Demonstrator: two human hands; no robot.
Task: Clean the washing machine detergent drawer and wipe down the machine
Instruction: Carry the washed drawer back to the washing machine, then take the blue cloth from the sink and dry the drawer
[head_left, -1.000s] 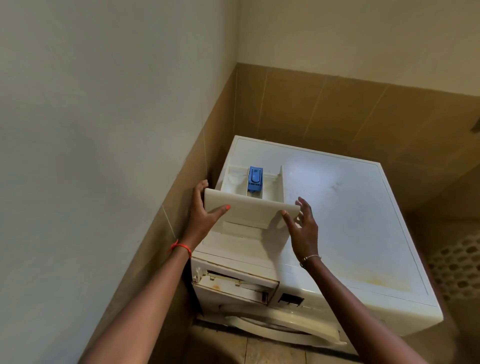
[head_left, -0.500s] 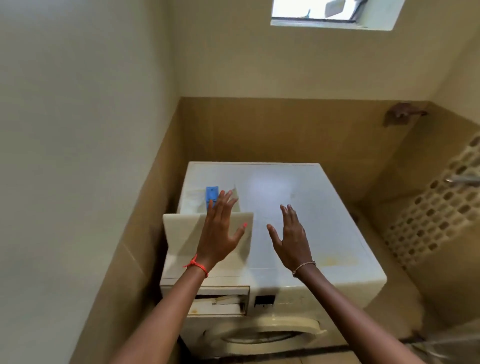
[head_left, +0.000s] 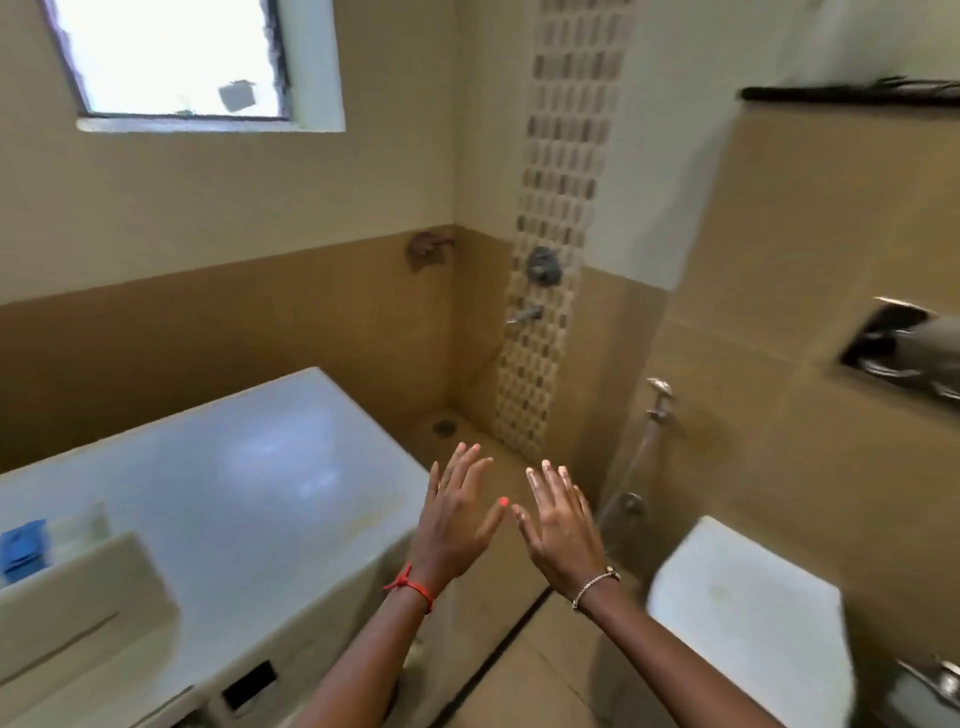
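Note:
The white washing machine (head_left: 249, 483) fills the lower left. Its detergent drawer (head_left: 78, 587) lies on the machine's top at the far left, with a blue insert (head_left: 23, 548) showing behind the drawer's front panel. My left hand (head_left: 457, 519) and my right hand (head_left: 561, 525) hang in the air side by side, to the right of the machine's right edge. Both have fingers spread and hold nothing. Neither touches the machine or the drawer.
A white toilet (head_left: 748, 613) stands at the lower right with a hand sprayer (head_left: 657, 400) on the wall behind it. A shower valve (head_left: 543, 265) and a tap (head_left: 524, 314) sit on the patterned tile strip. A floor drain (head_left: 444, 427) lies in the corner.
My hands let go of the drawer, which stays on the machine's top. The view swung right, and both hands moved off the machine into the air beside it.

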